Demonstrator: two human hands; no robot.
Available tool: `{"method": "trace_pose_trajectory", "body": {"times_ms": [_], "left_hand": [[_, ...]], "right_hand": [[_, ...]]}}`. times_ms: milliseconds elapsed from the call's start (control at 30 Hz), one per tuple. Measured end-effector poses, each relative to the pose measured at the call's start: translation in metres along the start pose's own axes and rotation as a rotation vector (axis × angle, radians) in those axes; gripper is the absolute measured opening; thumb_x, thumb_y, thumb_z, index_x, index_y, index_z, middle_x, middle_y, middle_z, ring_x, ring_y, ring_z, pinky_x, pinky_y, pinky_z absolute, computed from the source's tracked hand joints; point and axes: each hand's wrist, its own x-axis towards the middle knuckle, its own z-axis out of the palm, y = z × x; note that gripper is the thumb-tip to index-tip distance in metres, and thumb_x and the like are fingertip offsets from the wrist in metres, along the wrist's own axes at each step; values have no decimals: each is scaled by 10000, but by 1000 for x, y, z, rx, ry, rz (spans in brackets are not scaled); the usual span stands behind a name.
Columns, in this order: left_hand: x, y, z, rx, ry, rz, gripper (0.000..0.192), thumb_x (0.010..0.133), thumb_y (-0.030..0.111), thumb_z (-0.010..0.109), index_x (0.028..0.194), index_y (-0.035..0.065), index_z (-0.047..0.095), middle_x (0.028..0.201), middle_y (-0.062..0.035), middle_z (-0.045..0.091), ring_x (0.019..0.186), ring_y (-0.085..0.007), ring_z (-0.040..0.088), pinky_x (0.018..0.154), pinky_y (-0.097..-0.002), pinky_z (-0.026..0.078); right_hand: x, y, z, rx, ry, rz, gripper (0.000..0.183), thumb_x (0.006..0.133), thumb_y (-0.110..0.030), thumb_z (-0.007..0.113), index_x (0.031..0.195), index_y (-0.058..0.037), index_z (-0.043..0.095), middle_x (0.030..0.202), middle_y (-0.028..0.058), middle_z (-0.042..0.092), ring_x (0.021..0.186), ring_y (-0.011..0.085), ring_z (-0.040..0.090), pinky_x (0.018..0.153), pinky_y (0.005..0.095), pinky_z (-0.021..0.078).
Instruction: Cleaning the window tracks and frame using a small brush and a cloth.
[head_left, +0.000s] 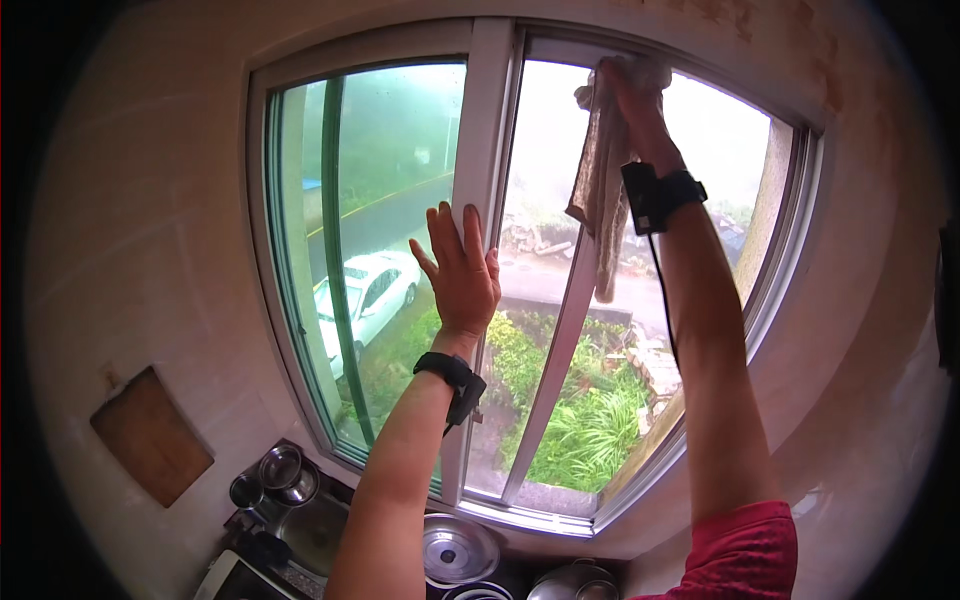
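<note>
My right hand (637, 105) grips a greyish-brown cloth (600, 180) high up at the top of the sliding window's right opening, and the cloth's long end hangs down in front of a thin vertical bar (551, 367). Lower and to the left, my left hand (461, 281) rests with spread fingers against the window's central frame post (484, 120), holding nothing. Green-tinted glass (397, 142) fills the left part of the window. Both wrists wear black strapped devices.
Below the window stand a metal pot lid (459, 547), another lidded pot (574, 583), a sink (311, 529) and metal bowls (281, 469). A wooden board (152, 437) hangs on the left wall. Outside are a white car (375, 300) and plants (592, 420).
</note>
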Motion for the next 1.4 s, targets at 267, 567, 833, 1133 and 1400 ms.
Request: {"method": "trace_pose_trajectory", "body": {"times_ms": [267,567,833,1133,1400], "left_hand": [[5,13,11,-10,34,14,720,919,243,575,1534,68,245,1569,-234,235,1465,-410,214,1138,-648,151],[2,-3,6,20,57,9,735,910,229,612,1533,86,251,1554,-219,268,1454,-393,252,1126,-655,182],[9,19,13,-53,90,25,740,914,228,610,1537,88,235,1547,-233,274,1454,-404,243,1118,-664,187],[5,12,5,-62,35,-5,737,885,195,622,1521,95,263,1546,-231,271,1464,-398,222,1149,-640,126],[1,4,4,-70,19,-25,735,893,210,614,1529,122,256,1546,-222,276,1460,-395,239,1144,-655,129]], "right_hand": [[-45,11,-29,-353,94,53,434,830,-363,714,1117,-38,699,1056,131,708,963,226,668,851,371,525],[-281,85,-11,-472,53,366,265,888,-257,709,1000,-18,692,1038,173,658,936,300,612,868,430,475],[-557,197,-80,-815,-282,740,394,788,-345,742,1071,-86,647,1022,196,678,926,388,654,714,479,537],[-550,105,-185,-1393,-650,822,405,784,-378,635,941,-15,723,985,222,693,947,380,677,813,443,554],[-299,-42,-179,-15,310,570,225,1003,-186,490,1071,-55,660,1004,86,706,854,204,696,779,339,576]]}}
